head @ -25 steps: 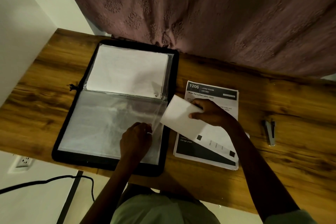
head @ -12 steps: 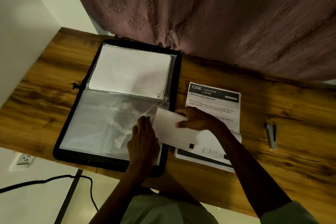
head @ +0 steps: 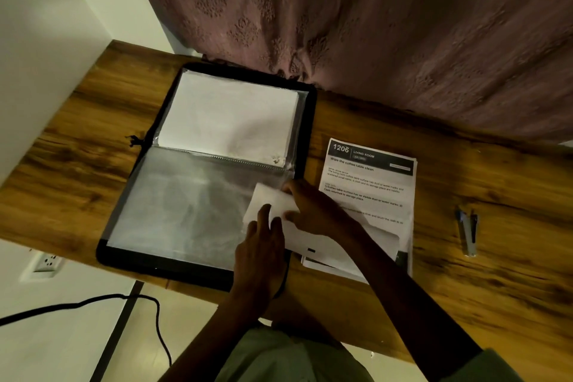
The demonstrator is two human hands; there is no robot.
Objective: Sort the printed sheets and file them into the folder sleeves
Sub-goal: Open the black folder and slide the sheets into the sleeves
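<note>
A black zip folder (head: 307, 121) lies open on the wooden table (head: 77, 133). Its far sleeve holds white sheets (head: 229, 115); its near clear sleeve (head: 186, 211) lies flat. My right hand (head: 313, 211) grips a blank-side-up sheet (head: 269, 198) whose left end lies at the near sleeve's right edge. My left hand (head: 263, 245) rests with straight fingers on that sleeve's right edge and the sheet. To the right of the folder sits a stack of printed sheets (head: 372, 183), its top page headed "1206 LIVING ROOM".
A small stapler (head: 466, 232) lies on the table to the right of the stack. A patterned curtain (head: 372, 25) hangs behind the table. Below the near table edge, a black cable (head: 93, 301) crosses the floor by a wall socket (head: 46, 262).
My right hand has carried the sheet left from above the stack to the near sleeve's right edge. My left hand has shifted right and flattened onto the sleeve edge and sheet.
</note>
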